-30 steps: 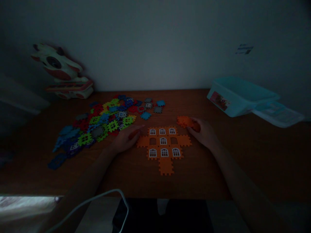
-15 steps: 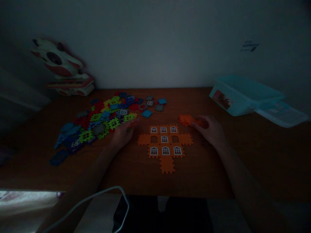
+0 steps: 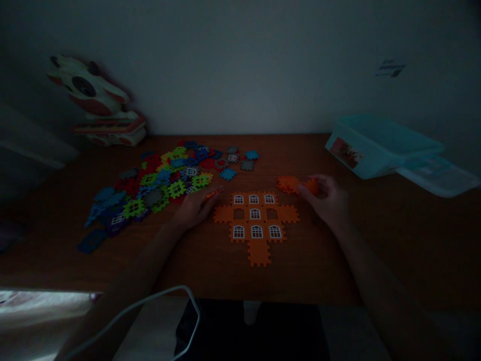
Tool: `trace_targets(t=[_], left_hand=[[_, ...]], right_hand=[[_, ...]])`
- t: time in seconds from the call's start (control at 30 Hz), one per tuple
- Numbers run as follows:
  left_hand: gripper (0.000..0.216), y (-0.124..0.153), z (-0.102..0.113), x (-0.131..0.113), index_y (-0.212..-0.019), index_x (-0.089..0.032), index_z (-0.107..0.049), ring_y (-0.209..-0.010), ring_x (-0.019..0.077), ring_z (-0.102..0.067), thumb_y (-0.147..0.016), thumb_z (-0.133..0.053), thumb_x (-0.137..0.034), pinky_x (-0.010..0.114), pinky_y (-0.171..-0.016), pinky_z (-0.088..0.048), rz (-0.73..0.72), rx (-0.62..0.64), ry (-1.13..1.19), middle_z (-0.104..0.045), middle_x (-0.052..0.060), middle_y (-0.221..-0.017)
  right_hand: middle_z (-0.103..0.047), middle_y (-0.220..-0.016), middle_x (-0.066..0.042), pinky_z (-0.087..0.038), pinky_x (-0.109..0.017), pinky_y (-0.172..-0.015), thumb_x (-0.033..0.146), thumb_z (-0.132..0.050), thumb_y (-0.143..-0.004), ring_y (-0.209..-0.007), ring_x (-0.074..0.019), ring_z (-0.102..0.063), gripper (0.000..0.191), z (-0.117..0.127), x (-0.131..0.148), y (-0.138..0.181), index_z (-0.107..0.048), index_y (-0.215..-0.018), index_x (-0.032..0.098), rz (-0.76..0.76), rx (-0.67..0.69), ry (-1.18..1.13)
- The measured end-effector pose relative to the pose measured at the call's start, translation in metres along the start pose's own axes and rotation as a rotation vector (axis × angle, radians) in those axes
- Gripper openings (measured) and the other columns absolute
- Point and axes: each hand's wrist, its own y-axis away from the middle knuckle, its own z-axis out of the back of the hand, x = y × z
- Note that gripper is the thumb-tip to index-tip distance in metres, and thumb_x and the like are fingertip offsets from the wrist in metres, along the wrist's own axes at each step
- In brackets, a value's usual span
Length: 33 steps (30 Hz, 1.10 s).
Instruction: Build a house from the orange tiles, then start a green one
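On the table lies a flat panel [image 3: 259, 250] of joined orange interlocking tiles, several with white window inserts. Left of it, my left hand [image 3: 194, 207] is closed on a small orange tile [image 3: 212, 194], held between thumb and fingers beside the panel's left arm. To the right, my right hand [image 3: 329, 200] has its thumb and fingers closed around an orange tile [image 3: 311, 186]. Just left of that hand, other orange tiles [image 3: 288, 184] lie on the table. The fingers partly hide both held tiles.
A heap of coloured tiles [image 3: 154, 198] covers the left side of the table. Behind it stands a cow-shaped toy keyboard [image 3: 108, 126]. A turquoise box [image 3: 376, 145] with its lid [image 3: 438, 176] is at the back right. A white cable [image 3: 150, 303] crosses the front.
My right hand has lifted an orange tile slightly, and more of it shows between the fingers. My left hand has shifted slightly right with its tile. The panel has stayed in place.
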Motion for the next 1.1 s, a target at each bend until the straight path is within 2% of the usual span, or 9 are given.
trace_targets(t=[0.17, 0.27, 0.43, 0.6, 0.77, 0.9, 1.1], left_hand=[[0.035, 0.0, 0.001, -0.006, -0.129, -0.02, -0.062, -0.111, 0.0217, -0.07, -0.103, -0.043, -0.035, 0.035, -0.099, -0.055, -0.057, 0.064, 0.014, -0.072, 0.008, -0.125], [0.036, 0.001, 0.001, -0.008, -0.13, -0.021, -0.061, -0.114, 0.022, -0.069, -0.104, -0.042, -0.034, 0.036, -0.101, -0.055, -0.074, 0.102, 0.029, -0.07, 0.008, -0.127], [0.036, 0.0, 0.001, -0.009, -0.129, -0.023, -0.062, -0.116, 0.022, -0.068, -0.104, -0.04, -0.037, 0.037, -0.103, -0.054, -0.059, 0.142, 0.055, -0.07, 0.006, -0.128], [0.037, -0.001, 0.002, -0.012, -0.125, -0.022, -0.064, -0.114, 0.0231, -0.069, -0.103, -0.042, -0.04, 0.036, -0.102, -0.054, -0.031, 0.16, 0.086, -0.072, 0.007, -0.125], [0.039, 0.001, 0.002, -0.012, -0.129, -0.021, -0.058, -0.089, 0.0202, -0.076, -0.103, -0.04, -0.045, 0.031, -0.083, -0.06, 0.099, 0.194, 0.227, -0.078, 0.005, -0.103], [0.038, 0.002, 0.002, -0.009, -0.123, -0.022, -0.061, -0.089, 0.021, -0.074, -0.102, -0.041, -0.047, 0.031, -0.082, -0.058, 0.173, 0.151, 0.236, -0.078, 0.004, -0.099], [0.041, 0.001, 0.002, -0.006, -0.124, -0.021, -0.061, -0.085, 0.0206, -0.071, -0.103, -0.038, -0.047, 0.031, -0.079, -0.055, 0.161, 0.111, 0.162, -0.075, 0.005, -0.099]], right_hand=[[-0.074, -0.106, -0.011, -0.059, -0.044, -0.077, 0.061, -0.071, -0.079, -0.09, -0.0295, -0.071, 0.049, -0.003, 0.008, 0.008, -0.065, -0.111, 0.024, 0.139, 0.205, 0.064], [-0.074, -0.105, -0.01, -0.059, -0.043, -0.077, 0.06, -0.071, -0.08, -0.089, -0.0278, -0.072, 0.047, -0.006, 0.011, 0.009, -0.065, -0.11, 0.024, 0.198, 0.267, 0.047], [-0.074, -0.106, -0.009, -0.058, -0.043, -0.078, 0.059, -0.071, -0.08, -0.091, -0.028, -0.072, 0.045, -0.007, 0.01, 0.008, -0.066, -0.109, 0.025, 0.209, 0.28, 0.038], [-0.074, -0.109, -0.009, -0.057, -0.043, -0.077, 0.056, -0.069, -0.082, -0.091, -0.0282, -0.072, 0.042, -0.005, 0.012, 0.008, -0.066, -0.111, 0.025, 0.197, 0.351, 0.044], [-0.075, -0.11, -0.008, -0.057, -0.044, -0.08, 0.055, -0.071, -0.082, -0.094, -0.029, -0.072, 0.04, -0.006, 0.012, 0.008, -0.066, -0.108, 0.025, 0.227, 0.39, 0.046], [-0.074, -0.112, -0.009, -0.057, -0.046, -0.084, 0.054, -0.071, -0.082, -0.1, -0.0302, -0.071, 0.041, -0.009, 0.008, 0.008, -0.065, -0.111, 0.026, 0.236, 0.37, 0.028], [-0.075, -0.105, -0.01, -0.058, -0.042, -0.074, 0.046, -0.063, -0.091, -0.086, -0.0264, -0.072, 0.03, -0.013, 0.0, 0.007, -0.064, -0.11, 0.024, 0.204, 0.33, 0.008]])
